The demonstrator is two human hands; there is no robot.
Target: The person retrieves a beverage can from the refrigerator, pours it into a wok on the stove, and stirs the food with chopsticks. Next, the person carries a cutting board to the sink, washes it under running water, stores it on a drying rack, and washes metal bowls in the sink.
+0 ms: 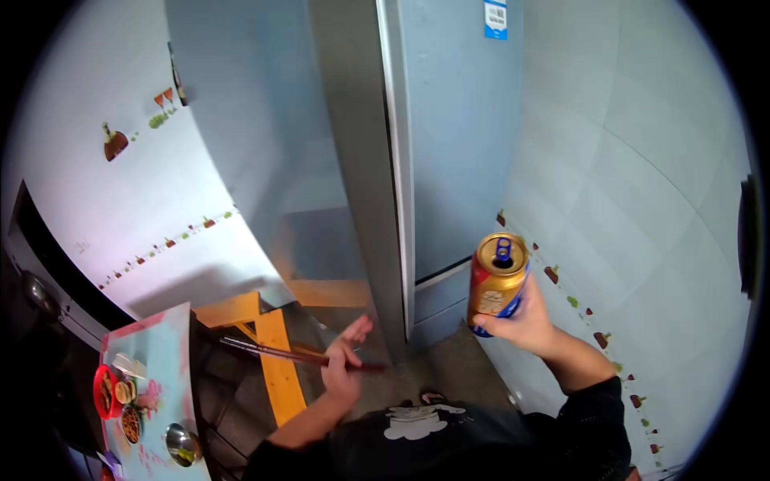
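Observation:
My right hand is wrapped round a gold, red and blue drinks can, held upright at the right of the view. The can's blue tab shows on top, with a dark opening beside it. Lower and to the left, my left hand grips dark reddish-brown chopsticks with silvery ends that point left. Some of its fingers stick out past the chopsticks. Part of the chopsticks is hidden by the fingers.
A tall grey-blue fridge stands ahead, beside a shiny panel. At lower left is a table bearing a red dish, a metal bowl and other food. A wooden bench stands next to it. Tiled wall lies right.

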